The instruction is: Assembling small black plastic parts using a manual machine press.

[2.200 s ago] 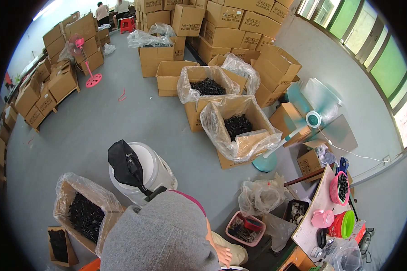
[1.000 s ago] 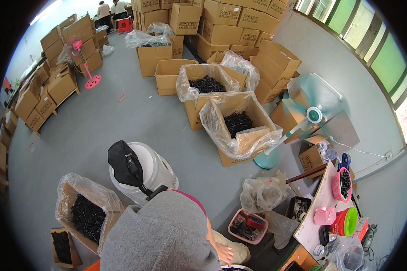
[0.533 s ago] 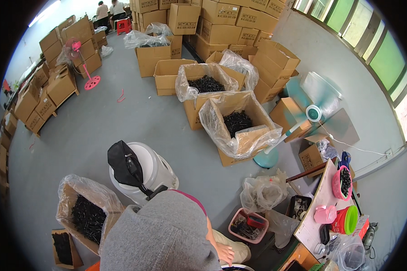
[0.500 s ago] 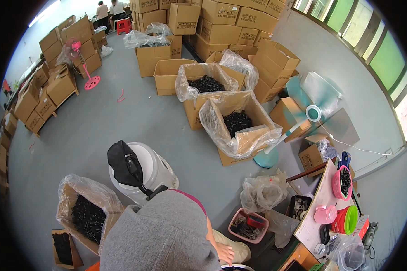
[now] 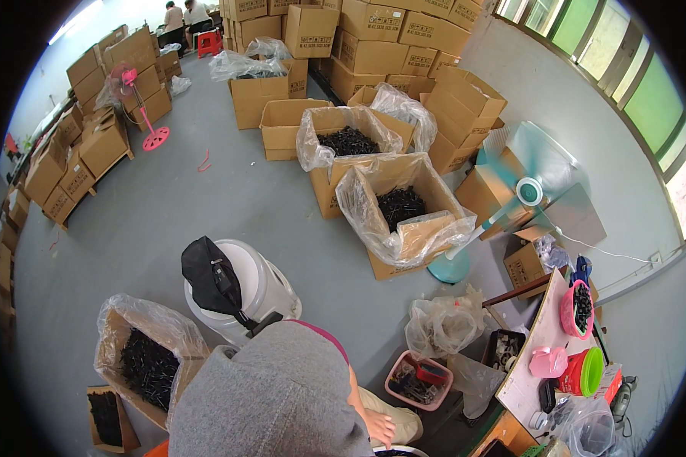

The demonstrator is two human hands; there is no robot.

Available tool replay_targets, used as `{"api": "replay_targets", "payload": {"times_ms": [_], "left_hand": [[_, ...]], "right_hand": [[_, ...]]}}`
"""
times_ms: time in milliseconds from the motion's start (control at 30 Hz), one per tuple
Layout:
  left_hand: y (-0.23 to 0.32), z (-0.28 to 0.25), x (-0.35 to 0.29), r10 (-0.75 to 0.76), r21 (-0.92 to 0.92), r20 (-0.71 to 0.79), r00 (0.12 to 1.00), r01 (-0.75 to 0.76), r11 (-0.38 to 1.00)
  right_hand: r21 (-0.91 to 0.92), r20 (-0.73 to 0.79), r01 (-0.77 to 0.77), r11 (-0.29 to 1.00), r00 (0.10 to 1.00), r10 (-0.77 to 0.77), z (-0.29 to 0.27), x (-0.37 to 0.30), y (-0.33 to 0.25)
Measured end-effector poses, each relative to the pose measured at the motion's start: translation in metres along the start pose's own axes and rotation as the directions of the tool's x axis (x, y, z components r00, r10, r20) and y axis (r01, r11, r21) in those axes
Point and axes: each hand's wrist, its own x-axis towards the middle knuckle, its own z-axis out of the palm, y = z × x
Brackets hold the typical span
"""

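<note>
Only my left hand (image 5: 379,426) shows, at the lower edge beside a beige trouser leg (image 5: 400,417). Its fingers point down, loosely stretched, and nothing is visible in them; the tips are partly hidden. Just below lies a white rim (image 5: 408,451) of a container with dark contents, mostly cut off by the picture's edge. Grey cloth (image 5: 274,388) of a garment covers the upper arm and much of the lower middle. My right hand is out of the picture.
A white bucket (image 5: 267,286) bears a black pouch (image 5: 210,278). Plastic-lined cartons (image 5: 129,312) hold black parts. To the right are a pink basin (image 5: 390,396), a cluttered table (image 5: 522,392) and a teal fan (image 5: 527,192). Stacked cartons (image 5: 367,57) and two people (image 5: 198,15) stand farther back.
The teal fan's head has turned a little. My left hand and the things around it look the same.
</note>
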Motion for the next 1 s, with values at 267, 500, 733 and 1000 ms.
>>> {"api": "replay_targets", "payload": {"times_ms": [267,500,733,1000], "left_hand": [[-0.001,0.001,0.001,-0.006,-0.028,0.022,1.0,0.006,1.0],[0.0,0.0,0.001,-0.014,-0.014,0.032,0.999,0.014,1.0],[-0.001,0.001,0.002,0.0,-0.008,0.017,1.0,0.0,1.0],[0.001,-0.001,0.002,0.0,-0.008,0.015,1.0,0.0,1.0]], "right_hand": [[0.024,0.002,0.02,0.999,1.0,-0.02,0.002,0.002,-0.003],[0.045,0.004,0.022,0.999,1.0,-0.022,0.003,-0.003,-0.003],[0.065,0.008,0.026,0.998,1.0,-0.026,0.007,-0.005,-0.004],[0.091,0.017,0.04,0.995,0.999,-0.041,0.012,-0.002,-0.007]]}}
